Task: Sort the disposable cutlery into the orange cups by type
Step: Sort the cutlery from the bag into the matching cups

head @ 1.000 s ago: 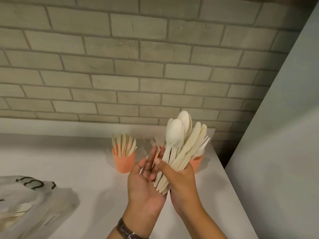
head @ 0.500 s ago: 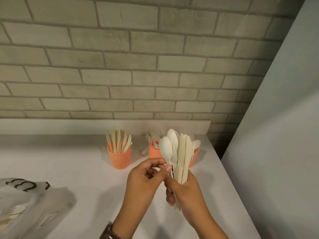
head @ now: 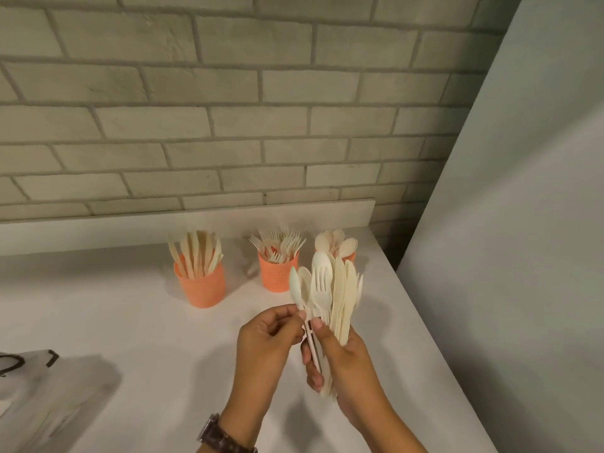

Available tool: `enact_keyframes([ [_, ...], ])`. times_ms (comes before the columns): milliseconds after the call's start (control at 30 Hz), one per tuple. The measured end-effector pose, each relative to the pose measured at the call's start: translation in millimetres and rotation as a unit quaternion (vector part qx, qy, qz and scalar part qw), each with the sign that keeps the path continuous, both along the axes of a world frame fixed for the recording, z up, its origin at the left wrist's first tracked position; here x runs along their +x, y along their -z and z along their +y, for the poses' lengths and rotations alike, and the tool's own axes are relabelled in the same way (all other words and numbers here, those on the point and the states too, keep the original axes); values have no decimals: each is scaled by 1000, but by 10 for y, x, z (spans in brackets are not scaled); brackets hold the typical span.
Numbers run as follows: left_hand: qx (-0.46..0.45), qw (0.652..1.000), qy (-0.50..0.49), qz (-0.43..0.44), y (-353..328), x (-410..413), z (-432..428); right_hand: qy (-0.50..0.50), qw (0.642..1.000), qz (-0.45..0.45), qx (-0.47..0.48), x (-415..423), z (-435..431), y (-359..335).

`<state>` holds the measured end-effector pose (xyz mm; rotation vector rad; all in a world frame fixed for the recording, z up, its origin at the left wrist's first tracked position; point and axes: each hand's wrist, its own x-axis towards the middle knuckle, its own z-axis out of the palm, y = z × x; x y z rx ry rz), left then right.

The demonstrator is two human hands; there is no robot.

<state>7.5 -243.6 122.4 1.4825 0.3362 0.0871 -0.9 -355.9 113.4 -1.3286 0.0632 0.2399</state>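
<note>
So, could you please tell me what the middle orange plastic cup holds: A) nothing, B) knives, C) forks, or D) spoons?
C: the middle orange plastic cup shows the tines of pale disposable forks sticking up, between the cup of knives and the cup of spoons.

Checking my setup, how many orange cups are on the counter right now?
3. The knife cup stands farthest left, the fork cup in the middle, and the spoon cup farthest right, mostly hidden behind the held cutlery bundle.

Three cups stand in a row near the wall: knives' cup left, forks' cup middle, spoons' cup right. Before them, hands hold a bundle. A bag lies far left.
</note>
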Motion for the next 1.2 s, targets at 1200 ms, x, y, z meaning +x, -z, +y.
enact_keyframes([
  [1200,320,941,71,-85,345,1778,-581,140,986,85,-2,530,-775,143],
])
